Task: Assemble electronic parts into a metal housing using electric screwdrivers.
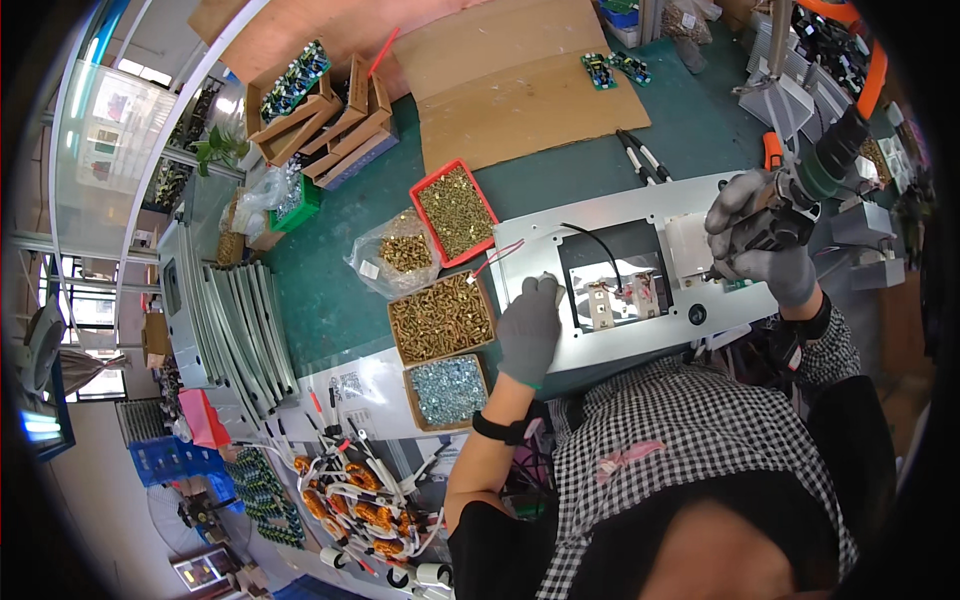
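Observation:
A silver metal panel (pixel 620 350) lies on the bench in front of me. Through its rectangular cut-out show a clear sheet, pale terminal blocks (pixel 602 305) and a black cable (pixel 600 240). My left hand (pixel 530 325), in a grey glove, rests on the panel's left end, fingers lying on the metal. At the right end my gloved right hand (pixel 735 215) is wrapped round a black and green power drill (pixel 825 165). The drill lies level, its nose toward a white box-shaped part (pixel 687 250) on the panel. Whether its tip touches anything is hard to see.
Left of the panel stand a red tray of small brass-coloured parts (pixel 455 210), a box of brass-coloured screws (pixel 440 318) and a box of silver hardware (pixel 447 390). Cutters (pixel 642 158) lie behind the panel. Stacked metal panels (pixel 225 330) and orange wound coils (pixel 365 510) sit further left.

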### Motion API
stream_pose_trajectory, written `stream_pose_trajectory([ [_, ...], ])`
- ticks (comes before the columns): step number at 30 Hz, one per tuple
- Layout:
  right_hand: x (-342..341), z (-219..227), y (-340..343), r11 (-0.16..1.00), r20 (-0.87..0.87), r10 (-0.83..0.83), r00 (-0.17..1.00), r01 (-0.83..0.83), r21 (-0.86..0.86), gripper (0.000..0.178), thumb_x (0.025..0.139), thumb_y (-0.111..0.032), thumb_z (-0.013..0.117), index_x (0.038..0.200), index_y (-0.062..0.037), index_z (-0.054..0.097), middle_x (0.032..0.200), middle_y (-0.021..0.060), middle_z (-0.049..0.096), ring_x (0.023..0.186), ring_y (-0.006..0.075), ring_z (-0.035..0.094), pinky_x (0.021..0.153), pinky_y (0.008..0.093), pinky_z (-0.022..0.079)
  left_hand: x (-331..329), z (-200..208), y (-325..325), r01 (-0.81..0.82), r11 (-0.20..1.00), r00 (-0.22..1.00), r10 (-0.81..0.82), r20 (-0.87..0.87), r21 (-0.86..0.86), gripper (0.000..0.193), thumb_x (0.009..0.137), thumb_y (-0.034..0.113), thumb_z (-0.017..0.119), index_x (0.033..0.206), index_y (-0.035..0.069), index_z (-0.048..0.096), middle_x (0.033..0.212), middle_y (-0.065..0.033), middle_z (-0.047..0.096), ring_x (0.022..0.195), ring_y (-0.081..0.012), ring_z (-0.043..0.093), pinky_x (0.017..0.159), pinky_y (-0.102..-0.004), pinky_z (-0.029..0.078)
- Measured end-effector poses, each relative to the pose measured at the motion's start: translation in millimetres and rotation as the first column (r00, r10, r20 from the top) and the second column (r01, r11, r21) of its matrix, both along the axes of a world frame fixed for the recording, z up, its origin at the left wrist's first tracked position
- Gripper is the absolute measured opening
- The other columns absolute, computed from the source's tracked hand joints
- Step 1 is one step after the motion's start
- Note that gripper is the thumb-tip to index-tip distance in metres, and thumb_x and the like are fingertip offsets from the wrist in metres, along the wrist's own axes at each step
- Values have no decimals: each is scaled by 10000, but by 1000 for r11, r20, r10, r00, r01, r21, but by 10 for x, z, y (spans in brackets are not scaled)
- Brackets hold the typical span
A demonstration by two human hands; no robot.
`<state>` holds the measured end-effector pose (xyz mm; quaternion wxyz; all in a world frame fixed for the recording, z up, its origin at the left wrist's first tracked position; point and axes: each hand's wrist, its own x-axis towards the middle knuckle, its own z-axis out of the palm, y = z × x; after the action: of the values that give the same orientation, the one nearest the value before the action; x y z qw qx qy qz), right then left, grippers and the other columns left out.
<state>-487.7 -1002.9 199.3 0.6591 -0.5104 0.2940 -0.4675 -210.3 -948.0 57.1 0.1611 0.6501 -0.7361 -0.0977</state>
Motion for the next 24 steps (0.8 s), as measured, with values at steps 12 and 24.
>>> stream_pose_trajectory([
  [12,13,-100,41,988,74,146,986,-143,-52,508,595,131,631,1065,7,485,967,119,582,765,161,582,669,271,487,98,130,25,-198,956,970,160,-184,-216,156,867,122,526,1002,74,589,874,-106,594,692,-267,615,575,-336,472],
  [24,-16,-132,122,995,34,98,995,-97,-37,520,561,108,616,1043,-17,466,928,133,562,731,174,582,521,273,487,1304,-309,-350,-484,769,132,536,-834,417,225,890,187,465,1029,34,555,649,57,404,453,-28,325,360,-198,245],
])
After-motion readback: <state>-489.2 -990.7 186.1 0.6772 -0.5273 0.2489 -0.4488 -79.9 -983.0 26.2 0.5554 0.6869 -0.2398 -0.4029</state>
